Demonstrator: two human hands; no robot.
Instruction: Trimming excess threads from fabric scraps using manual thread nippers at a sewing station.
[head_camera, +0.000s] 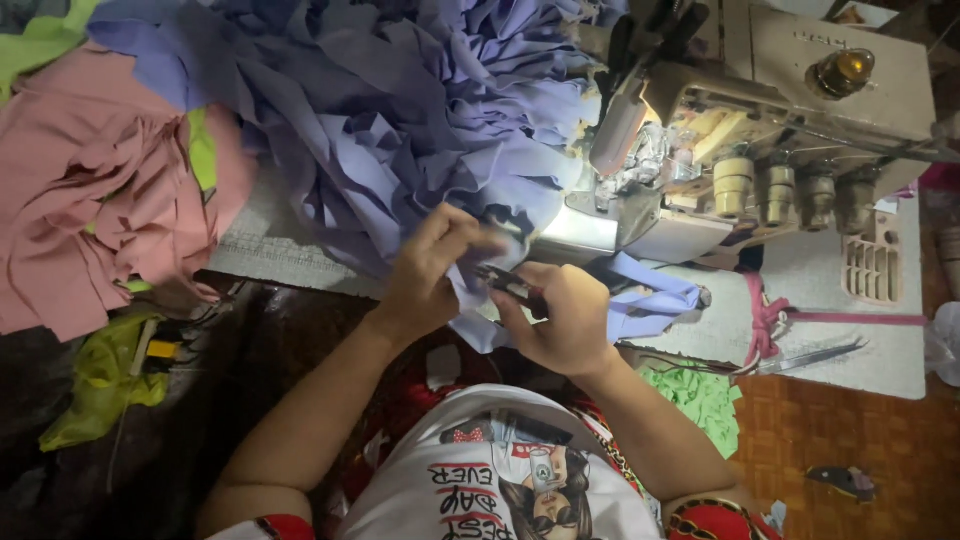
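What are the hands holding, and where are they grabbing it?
The left hand pinches the edge of a lavender fabric piece. The right hand grips a small dark tool, likely thread snips, by its rear end; its tip points at the fabric.

No packages, labels, signs, screens.

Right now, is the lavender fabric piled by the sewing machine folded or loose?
Loose: the lavender fabric lies in a crumpled, ruffled heap beside the sewing machine, with no neat folds.
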